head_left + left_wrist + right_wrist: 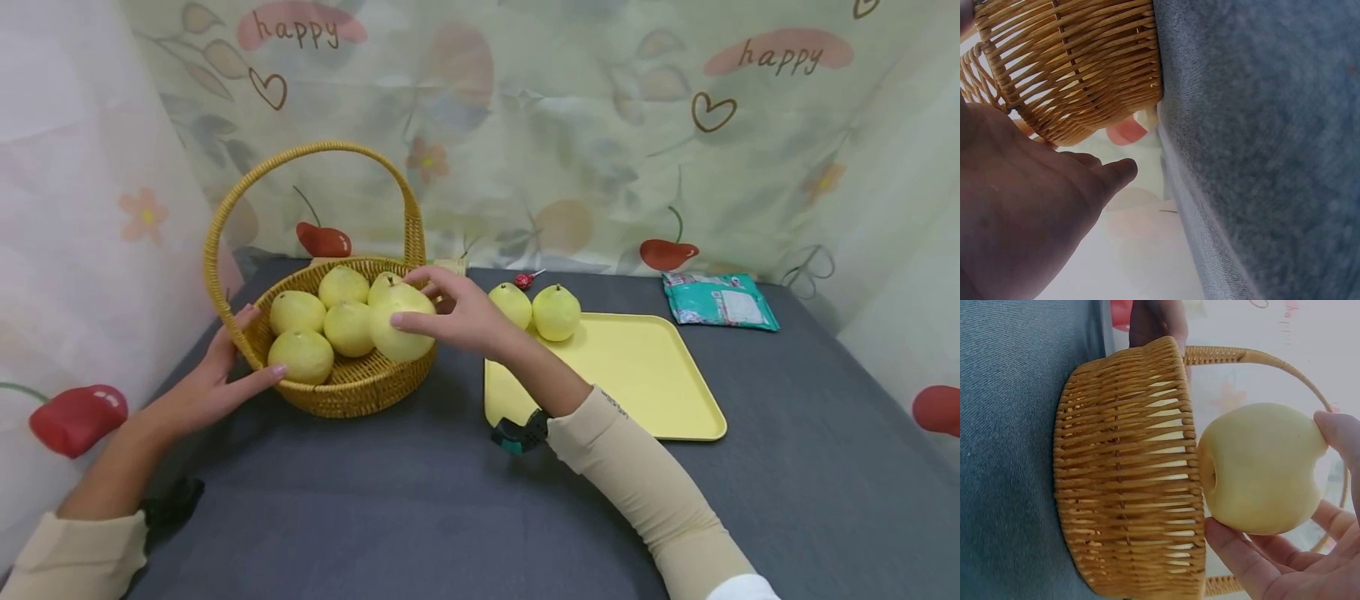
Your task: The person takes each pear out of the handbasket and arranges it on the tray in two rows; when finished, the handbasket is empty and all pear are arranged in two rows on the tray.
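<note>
A wicker basket (352, 398) with a tall arched handle stands on the left of the table, holding several pale yellow-green pears (297, 356). My left hand (206, 389) holds the basket's left side, its thumb over the front rim; the left wrist view has that hand (1016, 200) against the woven wall. Between thumb and fingers, my right hand (468, 317) grips another pear (401, 325) above the basket's right rim. From the right wrist, this pear (1263, 469) appears just above the rim, its hollow end towards the basket. Two pears (557, 312) sit at the yellow tray's back left corner.
The yellow tray (637, 375) lies right of the basket, under my right forearm. A red-wrapped lollipop (523, 281) is behind the two pears. Farther right, a teal packet (720, 301) lies near the back edge. A printed curtain (525, 167) hangs behind the dark tablecloth (450, 517).
</note>
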The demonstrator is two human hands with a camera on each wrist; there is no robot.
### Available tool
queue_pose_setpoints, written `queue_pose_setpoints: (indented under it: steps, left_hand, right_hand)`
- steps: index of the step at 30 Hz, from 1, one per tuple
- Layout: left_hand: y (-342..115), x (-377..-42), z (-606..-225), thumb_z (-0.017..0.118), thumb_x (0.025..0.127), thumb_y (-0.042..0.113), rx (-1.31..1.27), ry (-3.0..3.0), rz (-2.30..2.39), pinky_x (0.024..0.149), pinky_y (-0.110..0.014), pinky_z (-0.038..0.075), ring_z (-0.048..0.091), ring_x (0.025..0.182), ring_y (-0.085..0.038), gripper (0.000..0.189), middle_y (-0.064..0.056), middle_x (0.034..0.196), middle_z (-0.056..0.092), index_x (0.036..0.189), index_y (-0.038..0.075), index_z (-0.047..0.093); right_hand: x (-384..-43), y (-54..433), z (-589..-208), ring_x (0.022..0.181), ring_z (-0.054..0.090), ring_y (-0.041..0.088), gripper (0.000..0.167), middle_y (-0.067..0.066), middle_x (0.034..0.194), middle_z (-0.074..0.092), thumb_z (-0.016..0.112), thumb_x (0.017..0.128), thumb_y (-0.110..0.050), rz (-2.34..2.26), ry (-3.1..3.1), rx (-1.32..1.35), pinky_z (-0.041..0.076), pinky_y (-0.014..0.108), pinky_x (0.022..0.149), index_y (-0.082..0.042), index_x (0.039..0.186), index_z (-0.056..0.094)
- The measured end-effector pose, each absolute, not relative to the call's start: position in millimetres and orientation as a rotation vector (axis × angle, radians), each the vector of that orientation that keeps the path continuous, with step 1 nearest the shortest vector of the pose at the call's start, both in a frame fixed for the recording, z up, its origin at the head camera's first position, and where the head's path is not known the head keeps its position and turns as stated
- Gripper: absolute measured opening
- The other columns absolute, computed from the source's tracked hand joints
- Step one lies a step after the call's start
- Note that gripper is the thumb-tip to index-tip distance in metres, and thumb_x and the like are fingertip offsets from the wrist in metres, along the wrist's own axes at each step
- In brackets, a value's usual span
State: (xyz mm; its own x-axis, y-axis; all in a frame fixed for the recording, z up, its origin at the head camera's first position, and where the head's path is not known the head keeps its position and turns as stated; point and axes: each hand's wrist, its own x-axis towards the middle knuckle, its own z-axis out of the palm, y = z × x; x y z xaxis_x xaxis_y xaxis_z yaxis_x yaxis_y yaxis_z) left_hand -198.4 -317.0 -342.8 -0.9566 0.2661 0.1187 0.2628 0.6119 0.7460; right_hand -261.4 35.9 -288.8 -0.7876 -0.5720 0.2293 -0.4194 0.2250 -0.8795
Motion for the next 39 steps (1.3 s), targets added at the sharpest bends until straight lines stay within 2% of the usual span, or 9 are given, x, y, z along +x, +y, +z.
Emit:
queue_pose_setpoints:
  steps: [5, 11, 19, 25, 30, 39]
  left_hand:
    - [-319, -199, -344, 0.064, 0.098, 0.021, 0.472, 2.822, 1.298, 0.106, -0.077, 0.007, -0.004, 0.146, -0.050, 0.097, -0.025, 0.162, -0.013, 0.159, 0.006, -0.009]
    - [-319, -200, -345, 0.065, 0.097, 0.023, 0.486, 2.817, 1.314, 0.105, -0.078, 0.008, -0.003, 0.146, -0.050, 0.097, -0.023, 0.163, -0.012, 0.160, 0.009, -0.009]
    - [-320, -200, -346, 0.064, 0.098, 0.025, 0.499, 2.807, 1.330, 0.105, -0.078, 0.007, -0.003, 0.146, -0.050, 0.098, -0.023, 0.163, -0.013, 0.160, 0.009, -0.009]
    - [-320, -199, -346, 0.065, 0.098, 0.025, 0.481, 2.814, 1.324, 0.106, -0.077, 0.008, -0.003, 0.146, -0.049, 0.097, -0.023, 0.163, -0.012, 0.160, 0.008, -0.009]
    - [-319, -200, -346, 0.065, 0.097, 0.022, 0.492, 2.817, 1.337, 0.104, -0.078, 0.009, 0.000, 0.145, -0.051, 0.096, -0.023, 0.163, -0.011, 0.160, 0.009, -0.006]
    - [-319, -199, -345, 0.065, 0.098, 0.025, 0.476, 2.814, 1.316, 0.105, -0.078, 0.008, -0.003, 0.146, -0.050, 0.097, -0.022, 0.163, -0.014, 0.160, 0.009, -0.009]
  right_hand:
    - [-260, 46, -288, 0.099, 0.069, 0.022, 0.045, 0.009, 0.116, 0.065, 0.076, 0.089, -0.022, -1.648, 2.296, -0.973, 0.056, 0.039, 0.078, -0.014, 0.131, 0.058]
    - [-260, 61, -285, 0.104, 0.067, 0.023, 0.048, 0.007, 0.120, 0.066, 0.076, 0.089, -0.019, -1.694, 2.277, -0.942, 0.056, 0.042, 0.082, -0.014, 0.133, 0.057]
    - [-260, 89, -277, 0.100, 0.068, 0.026, 0.046, 0.011, 0.119, 0.065, 0.073, 0.090, -0.023, -1.723, 2.330, -0.896, 0.054, 0.043, 0.083, -0.013, 0.132, 0.058]
    - [-263, 112, -272, 0.105, 0.064, 0.026, 0.049, 0.011, 0.121, 0.064, 0.072, 0.091, -0.028, -1.725, 2.393, -0.820, 0.052, 0.043, 0.086, -0.014, 0.134, 0.054]
    - [-268, 129, -265, 0.103, 0.063, 0.029, 0.049, 0.014, 0.123, 0.062, 0.072, 0.092, -0.027, -1.720, 2.475, -0.768, 0.051, 0.042, 0.087, -0.012, 0.134, 0.052]
    - [-275, 158, -258, 0.103, 0.058, 0.031, 0.050, 0.013, 0.127, 0.057, 0.074, 0.090, -0.026, -1.829, 2.559, -0.642, 0.048, 0.040, 0.089, -0.013, 0.133, 0.052]
